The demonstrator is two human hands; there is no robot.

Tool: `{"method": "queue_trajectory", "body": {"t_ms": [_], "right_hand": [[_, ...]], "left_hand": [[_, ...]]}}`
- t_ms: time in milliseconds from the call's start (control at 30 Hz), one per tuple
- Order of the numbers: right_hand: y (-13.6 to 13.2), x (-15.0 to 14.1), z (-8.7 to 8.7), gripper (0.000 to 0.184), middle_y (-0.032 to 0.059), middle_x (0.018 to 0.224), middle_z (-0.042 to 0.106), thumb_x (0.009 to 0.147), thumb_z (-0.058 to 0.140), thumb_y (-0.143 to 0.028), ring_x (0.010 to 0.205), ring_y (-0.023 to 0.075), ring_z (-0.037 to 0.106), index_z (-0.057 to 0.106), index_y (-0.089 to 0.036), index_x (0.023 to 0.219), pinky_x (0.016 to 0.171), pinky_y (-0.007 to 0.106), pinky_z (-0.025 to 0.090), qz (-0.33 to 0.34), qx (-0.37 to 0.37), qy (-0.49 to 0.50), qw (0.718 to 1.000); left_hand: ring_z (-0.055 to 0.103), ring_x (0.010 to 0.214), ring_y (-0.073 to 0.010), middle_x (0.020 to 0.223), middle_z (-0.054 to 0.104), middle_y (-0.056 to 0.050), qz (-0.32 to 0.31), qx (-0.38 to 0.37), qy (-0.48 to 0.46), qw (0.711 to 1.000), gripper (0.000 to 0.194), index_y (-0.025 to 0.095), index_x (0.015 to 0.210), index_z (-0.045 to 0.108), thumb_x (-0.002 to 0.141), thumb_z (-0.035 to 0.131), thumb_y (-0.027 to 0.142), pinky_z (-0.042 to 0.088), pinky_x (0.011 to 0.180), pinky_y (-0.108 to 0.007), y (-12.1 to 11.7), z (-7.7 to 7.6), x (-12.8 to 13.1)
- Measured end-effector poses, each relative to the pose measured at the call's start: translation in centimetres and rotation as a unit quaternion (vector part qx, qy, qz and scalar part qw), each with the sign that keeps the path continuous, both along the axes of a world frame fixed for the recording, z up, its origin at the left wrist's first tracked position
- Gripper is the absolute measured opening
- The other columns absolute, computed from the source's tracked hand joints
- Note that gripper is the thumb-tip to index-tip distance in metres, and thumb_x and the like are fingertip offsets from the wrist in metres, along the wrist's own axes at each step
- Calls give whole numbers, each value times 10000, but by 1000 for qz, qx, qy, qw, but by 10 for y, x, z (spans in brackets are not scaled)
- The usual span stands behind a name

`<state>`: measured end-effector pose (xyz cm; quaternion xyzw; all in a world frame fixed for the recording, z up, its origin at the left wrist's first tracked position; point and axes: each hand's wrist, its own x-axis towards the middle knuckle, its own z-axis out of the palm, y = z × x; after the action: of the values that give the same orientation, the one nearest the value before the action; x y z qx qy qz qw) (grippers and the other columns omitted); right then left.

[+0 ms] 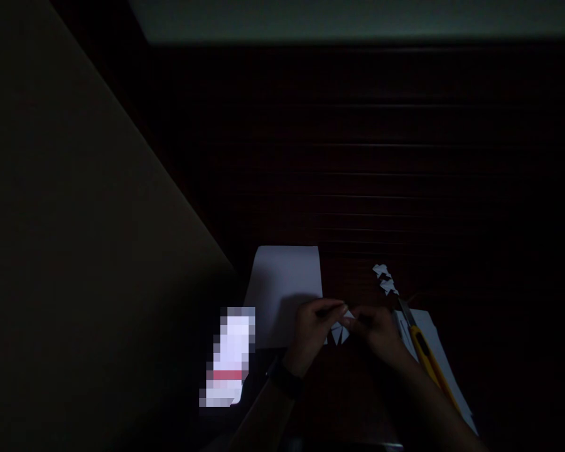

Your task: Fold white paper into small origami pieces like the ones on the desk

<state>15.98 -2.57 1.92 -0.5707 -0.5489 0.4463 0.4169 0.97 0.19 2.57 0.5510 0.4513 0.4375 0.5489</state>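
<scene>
A small white folded paper piece (pixel 341 333) with pointed flaps is pinched between both hands. My left hand (pixel 313 325), with a dark band on its wrist, grips the top left of it between thumb and fingers. On the other side, the thumb and fingers of my right hand (pixel 377 329) close on the paper's upper right. Fingers cover part of the fold, and dim light hides fine detail. Two small folded paper shapes (pixel 385 280) lie beyond my right hand.
A blank white sheet (pixel 287 276) lies behind my left hand. Near my right forearm, a yellow utility knife (pixel 428 359), blade showing, rests on white papers (pixel 445 361). A lit, pixelated screen (pixel 230 355) is at the left, near a wall (pixel 89 220).
</scene>
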Motion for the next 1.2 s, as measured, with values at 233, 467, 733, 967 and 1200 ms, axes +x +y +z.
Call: {"method": "queue_trajectory", "body": {"t_ms": [233,467,733,967,1200], "right_hand": [[4,11,-5,277,8,562,603,674,685,-408,509,136,515,636,-145,601,482,242,371,-54,-67,82,993],[5,6,-5,291,-4,528,560,698,658,-434,483,126,473,651,-156,613,459,239,345,-98,-40,75,992],[6,10,-11,265,5,541,593,681,674,-414,487,133,498,671,-155,625,462,245,366,-104,-40,92,990],[5,7,-12,230,2,519,604,633,713,-383,467,137,506,675,-158,612,452,250,369,-122,-45,107,986],[4,9,-6,182,24,633,646,676,680,-356,557,165,557,669,-174,677,521,266,415,-117,-1,88,989]], "left_hand": [[585,591,-172,626,668,-33,-15,21,87,996,290,172,692,709,762,564,413,410,524,-235,-1,-6,-4],[565,569,-165,612,660,-36,-21,18,86,996,297,175,641,696,750,567,419,390,505,-229,-2,-6,-2],[574,570,-163,626,667,-42,-54,19,88,994,289,176,682,707,754,565,417,383,495,-227,-2,-5,-4],[582,547,-164,612,672,-51,-70,-17,71,995,266,170,638,698,734,591,394,387,489,-229,-1,-7,-7],[616,626,-187,738,703,-68,-87,-10,55,995,224,177,748,718,695,642,381,442,535,-245,-6,-3,-3]]}}
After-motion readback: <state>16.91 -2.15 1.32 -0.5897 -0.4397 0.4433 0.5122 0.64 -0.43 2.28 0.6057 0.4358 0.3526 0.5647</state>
